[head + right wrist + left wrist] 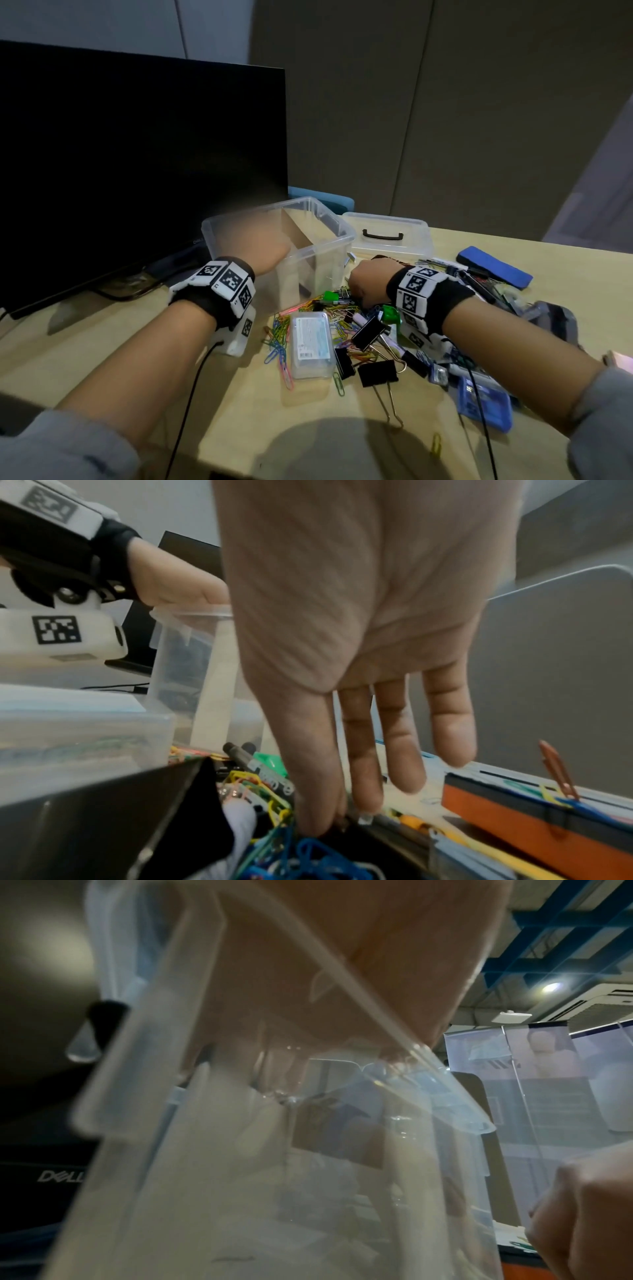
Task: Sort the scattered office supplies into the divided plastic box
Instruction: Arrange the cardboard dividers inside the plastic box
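The clear plastic box (pixel 329 219) with a cardboard divider (pixel 294 233) stands behind the pile of supplies. My left hand (pixel 260 246) is blurred over its left compartment; in the left wrist view its fingers (pixel 274 1064) hang loosely down inside the box wall (pixel 445 1096) and hold nothing that I can see. My right hand (pixel 363 301) reaches down into the pile just right of the box. In the right wrist view its thumb and index finger (pixel 325 823) pinch a small dark item among coloured paper clips (pixel 270 802), while the other fingers stay straight.
A black monitor (pixel 137 164) stands at the left. The box lid (pixel 387 236) lies behind the pile and a blue eraser (pixel 493 267) at the right. A small clear case (pixel 311 339), black binder clips (pixel 370 330), markers and a blue case (pixel 486 401) lie near me.
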A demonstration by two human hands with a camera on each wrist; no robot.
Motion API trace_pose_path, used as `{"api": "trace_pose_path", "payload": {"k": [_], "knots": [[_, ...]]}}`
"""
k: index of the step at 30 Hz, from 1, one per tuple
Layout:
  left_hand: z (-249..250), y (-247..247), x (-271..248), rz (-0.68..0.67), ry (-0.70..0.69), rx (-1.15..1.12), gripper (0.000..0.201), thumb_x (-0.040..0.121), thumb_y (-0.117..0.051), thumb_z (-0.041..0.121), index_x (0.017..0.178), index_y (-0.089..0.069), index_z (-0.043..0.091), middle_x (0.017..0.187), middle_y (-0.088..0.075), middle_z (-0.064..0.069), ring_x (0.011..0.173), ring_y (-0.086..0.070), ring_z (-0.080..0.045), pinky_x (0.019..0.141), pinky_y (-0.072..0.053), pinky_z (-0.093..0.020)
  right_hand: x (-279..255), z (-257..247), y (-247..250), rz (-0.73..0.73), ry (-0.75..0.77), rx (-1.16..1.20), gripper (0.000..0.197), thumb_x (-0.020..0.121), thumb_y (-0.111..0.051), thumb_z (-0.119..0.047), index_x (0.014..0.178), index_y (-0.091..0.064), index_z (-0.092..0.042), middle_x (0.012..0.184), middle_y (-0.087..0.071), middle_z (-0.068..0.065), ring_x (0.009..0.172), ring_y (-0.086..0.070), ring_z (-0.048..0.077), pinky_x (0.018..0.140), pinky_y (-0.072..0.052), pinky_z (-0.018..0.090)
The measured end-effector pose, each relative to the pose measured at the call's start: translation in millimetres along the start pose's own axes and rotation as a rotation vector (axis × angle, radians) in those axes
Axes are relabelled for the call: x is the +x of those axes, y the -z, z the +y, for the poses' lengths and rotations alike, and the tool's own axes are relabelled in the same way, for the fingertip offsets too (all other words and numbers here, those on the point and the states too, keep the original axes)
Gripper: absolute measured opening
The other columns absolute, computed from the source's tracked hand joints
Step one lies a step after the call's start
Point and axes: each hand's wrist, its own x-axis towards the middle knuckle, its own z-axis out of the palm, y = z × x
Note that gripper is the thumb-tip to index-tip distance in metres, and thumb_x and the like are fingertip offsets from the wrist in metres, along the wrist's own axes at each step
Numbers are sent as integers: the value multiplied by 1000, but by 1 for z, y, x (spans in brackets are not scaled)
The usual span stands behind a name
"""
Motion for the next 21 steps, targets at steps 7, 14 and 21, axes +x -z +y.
{"api": "trace_pose_path", "payload": {"k": [7, 14, 21], "knots": [[-2, 0, 4, 10, -34, 0, 71, 88, -53, 46, 146, -25, 17, 149, -39, -7, 138, -32, -31, 116, -15, -54, 4, 0, 2, -73, -2, 43, 23, 84, -67, -25, 101, -68, -9, 83, -60, 4, 77, -56, 24, 63, -43, 28], [-4, 2, 5, 14, -49, -14, 71, 89, -55, 45, 146, -23, 18, 145, -43, -9, 137, -33, -30, 116, -16, -54, 6, 2, -2, -26, -23, 105, 25, 82, -64, -32, 96, -69, -12, 80, -60, 3, 75, -56, 23, 54, -41, 25], [-6, -1, 7, 25, -58, -17, 71, 88, -54, 46, 146, -23, 18, 146, -43, -8, 137, -34, -30, 115, -19, -54, 10, -12, 2, 53, 9, 55, 28, 86, -65, -37, 96, -70, -12, 82, -61, 3, 75, -56, 23, 62, -46, 30]]}}
